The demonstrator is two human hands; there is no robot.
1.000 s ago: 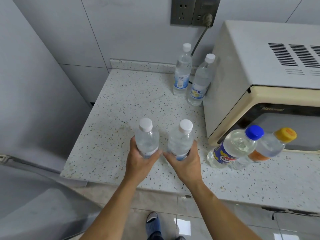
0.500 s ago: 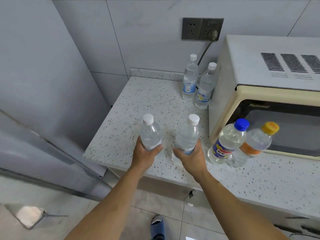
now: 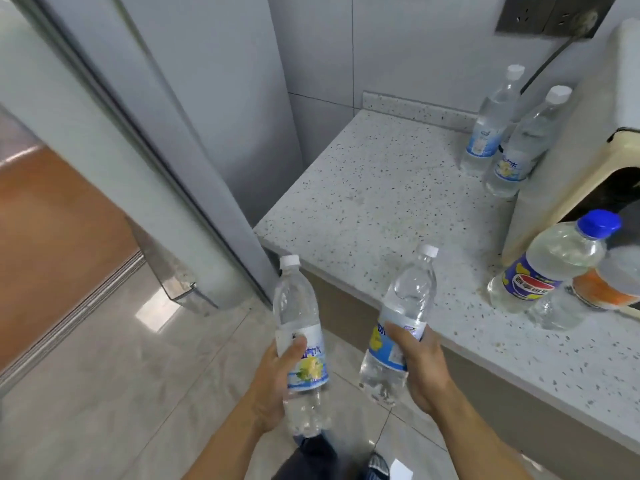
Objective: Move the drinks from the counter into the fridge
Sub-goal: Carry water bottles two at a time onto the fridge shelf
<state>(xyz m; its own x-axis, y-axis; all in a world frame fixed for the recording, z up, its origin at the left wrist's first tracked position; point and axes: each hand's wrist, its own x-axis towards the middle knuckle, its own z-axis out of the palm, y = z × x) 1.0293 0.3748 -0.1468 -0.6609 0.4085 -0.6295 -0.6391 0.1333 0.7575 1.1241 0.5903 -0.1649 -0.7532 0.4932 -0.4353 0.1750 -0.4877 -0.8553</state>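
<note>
Clear plastic fills both of your hands: your left hand (image 3: 273,382) wraps around the lower half of a white-capped water bottle (image 3: 299,344), thumb across its lemon-printed label, and your right hand (image 3: 420,367) curls around the label of a second water bottle (image 3: 401,323), which tilts a little to the right. Both bottles are off the desk (image 3: 374,199), held over the tiled floor (image 3: 114,393) just in front of the desk's near edge.

To the left stands the grey fridge (image 3: 214,109), its door (image 3: 69,109) swung open toward you.

On the speckled desk, well behind your hands, two more white-capped water bottles (image 3: 491,133) stand side by side against the cream microwave (image 3: 568,161). Nearer, to your right, a blue-capped clear drink bottle (image 3: 550,265) with a blue and yellow label stands just in front of the microwave, touching an orange-labelled bottle (image 3: 609,289) that the frame edge cuts off. A grey wall socket (image 3: 550,12) with a plugged-in cord sits above.
</note>
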